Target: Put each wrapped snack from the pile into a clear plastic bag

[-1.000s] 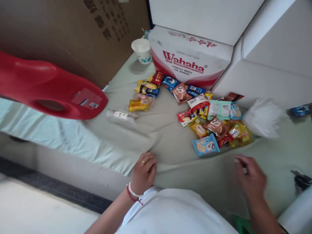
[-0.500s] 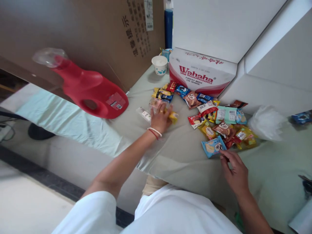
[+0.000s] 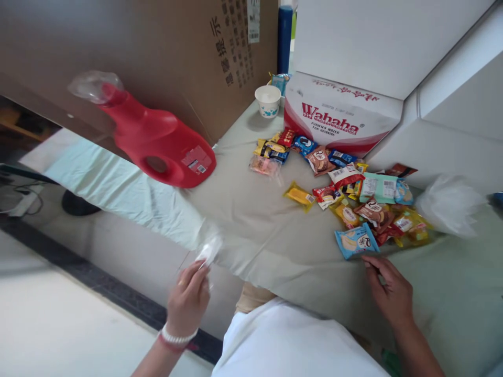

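Wrapper (image 3: 210, 252), small, clear, blurred: you pinch it in fingertips of your left hand (image 3: 188, 298), at near edge of cloth (image 3: 251, 214). Your right hand (image 3: 387, 290) lies loose on cloth, holding nothing, fingertips just beside blue snack packet (image 3: 356, 241) at front of snack pile (image 3: 373, 209). Red jug (image 3: 157, 146) lies well left.

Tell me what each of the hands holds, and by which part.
The left hand pinches a small clear packet by its lower end; blur hides more. The right hand holds nothing and lies beside the blue snack packet.
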A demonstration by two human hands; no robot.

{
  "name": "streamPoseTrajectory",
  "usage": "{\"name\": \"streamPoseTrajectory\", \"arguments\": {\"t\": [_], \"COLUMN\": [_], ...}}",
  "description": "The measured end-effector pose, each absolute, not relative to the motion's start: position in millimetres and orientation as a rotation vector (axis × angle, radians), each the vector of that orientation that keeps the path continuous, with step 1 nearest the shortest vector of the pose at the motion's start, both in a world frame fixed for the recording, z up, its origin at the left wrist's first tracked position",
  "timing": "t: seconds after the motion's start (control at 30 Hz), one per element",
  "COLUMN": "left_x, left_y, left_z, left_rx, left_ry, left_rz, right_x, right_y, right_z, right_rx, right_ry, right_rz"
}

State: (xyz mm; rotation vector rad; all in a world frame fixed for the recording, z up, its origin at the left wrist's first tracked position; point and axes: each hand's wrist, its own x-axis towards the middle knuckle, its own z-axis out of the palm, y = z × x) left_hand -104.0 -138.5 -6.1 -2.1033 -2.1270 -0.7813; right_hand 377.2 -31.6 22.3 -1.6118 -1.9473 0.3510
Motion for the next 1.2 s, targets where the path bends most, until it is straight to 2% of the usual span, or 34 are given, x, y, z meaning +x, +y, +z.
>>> {"name": "streamPoseTrajectory", "arguments": {"t": [0.07, 0.17, 0.23, 0.3, 0.33, 0.43, 0.53, 0.6, 0.7, 0.83, 1.0, 1.13, 1.2], "left_x": [-108.7, -113.4, -116.4, -119.6, -120.1, -111.0, -84.2, -64.6, -46.0, -42.9, -52.5, -59.0, -55.6], "left_y": [-199.1, -257.6, -260.9, -229.4, -200.8, -74.3, 86.9, 194.5, 326.7, 412.7, 379.8, 258.7, 180.0], "left_z": [-10.9, -18.0, -12.3, 7.4, 22.0, 72.4, 105.0, 107.2, 90.1, 64.7, 61.8, 74.0, 78.7], "left_rx": [-1.825, -1.677, -1.762, -2.105, -2.371, -2.710, -2.490, -2.174, -2.132, -2.205, -2.179, -2.275, -2.613], "left_ry": [-2.363, -2.793, -2.997, -3.100, -3.096, -2.839, -2.471, -2.416, -2.377, -2.275, -2.204, -1.926, -1.609], "left_rz": [-0.590, -0.049, 0.321, 0.472, 0.417, -0.221, -0.605, -0.698, -0.744, -0.792, -0.759, -0.713, -0.686], "right_x": [371.4, 366.8, 367.2, 369.8, 371.7, 378.2, 386.3, 394.1, 411.0, 433.2, 423.2, 386.0, 363.5], "right_y": [-26.2, -17.0, -11.7, -8.8, -8.8, -15.8, -32.7, -48.0, -72.9, -98.0, -101.4, -72.0, -47.3], "right_z": [25.5, 31.1, 34.8, 37.7, 38.6, 38.3, 34.5, 31.7, 29.9, 34.6, 41.0, 52.2, 68.3], "right_rx": [-1.572, -1.546, -1.567, -1.605, -1.628, -1.714, -1.827, -1.913, -2.043, -2.074, -2.116, -1.966, -1.840], "right_ry": [-1.975, -1.977, -1.967, -1.948, -1.933, -1.880, -1.886, -1.893, -1.858, -1.871, -1.809, -1.782, -1.786], "right_rz": [0.336, 0.298, 0.270, 0.248, 0.243, 0.230, 0.218, 0.237, 0.280, 0.364, 0.331, 0.367, 0.388]}}
